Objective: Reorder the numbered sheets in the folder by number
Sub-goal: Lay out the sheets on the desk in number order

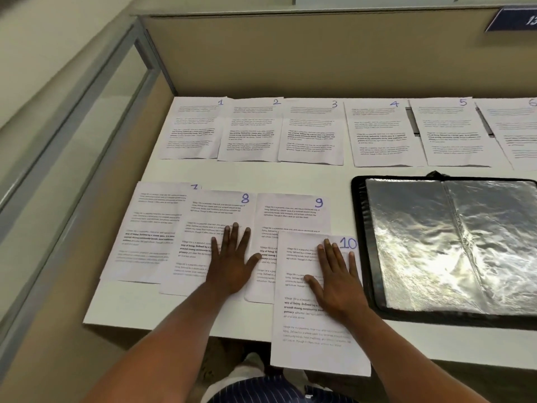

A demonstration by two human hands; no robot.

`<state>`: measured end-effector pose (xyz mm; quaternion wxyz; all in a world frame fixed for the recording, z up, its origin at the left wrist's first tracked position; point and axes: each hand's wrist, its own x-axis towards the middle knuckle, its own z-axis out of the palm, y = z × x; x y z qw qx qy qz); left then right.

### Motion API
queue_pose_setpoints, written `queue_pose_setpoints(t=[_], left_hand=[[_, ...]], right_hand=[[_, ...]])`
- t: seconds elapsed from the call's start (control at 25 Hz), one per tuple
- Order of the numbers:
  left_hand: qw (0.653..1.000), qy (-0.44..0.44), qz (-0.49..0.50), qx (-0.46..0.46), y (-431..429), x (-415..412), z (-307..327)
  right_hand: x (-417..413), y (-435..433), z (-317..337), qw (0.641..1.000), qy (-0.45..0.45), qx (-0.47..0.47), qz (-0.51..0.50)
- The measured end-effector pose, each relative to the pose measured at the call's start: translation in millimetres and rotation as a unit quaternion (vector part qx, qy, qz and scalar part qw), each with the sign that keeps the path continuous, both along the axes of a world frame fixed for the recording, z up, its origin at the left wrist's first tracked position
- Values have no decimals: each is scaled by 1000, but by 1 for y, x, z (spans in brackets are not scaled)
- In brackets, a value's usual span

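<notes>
White desk (186, 309); right hand (334, 279) flat on sheet 10 (316, 338)

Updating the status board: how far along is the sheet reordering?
Done: sheets 1 to 6 lie ordered at the back, sheets 7 to 9 in front. In hand: left hand flat on sheet 8, right hand flat on sheet 10, which overlaps sheet 9 and overhangs the table. Left: refiling them in the open folder.
</notes>
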<state>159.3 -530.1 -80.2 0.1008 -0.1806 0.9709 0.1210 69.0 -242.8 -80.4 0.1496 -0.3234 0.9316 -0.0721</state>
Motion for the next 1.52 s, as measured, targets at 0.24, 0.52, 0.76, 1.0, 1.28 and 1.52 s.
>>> queue_pose_setpoints(t=[0.24,0.52,0.76,1.0,1.28,1.52], left_hand=[[996,58,62,10,-25,9,5],[984,35,175,-10,-121,61,20],[990,4,139,22,-184,108,17],[996,9,88,-1,-215,141,-1],[993,31,113,-8,-214,134,-7],[992,35,121,-4,-214,113,-4]], right_hand=[[-2,-20,4,999,12,-49,-1],[17,-146,24,990,12,-93,102],[57,-265,17,979,0,-86,184],[77,-306,-2,987,-3,-35,158],[76,-285,0,988,-3,-26,149],[75,-281,0,987,-5,-26,159]])
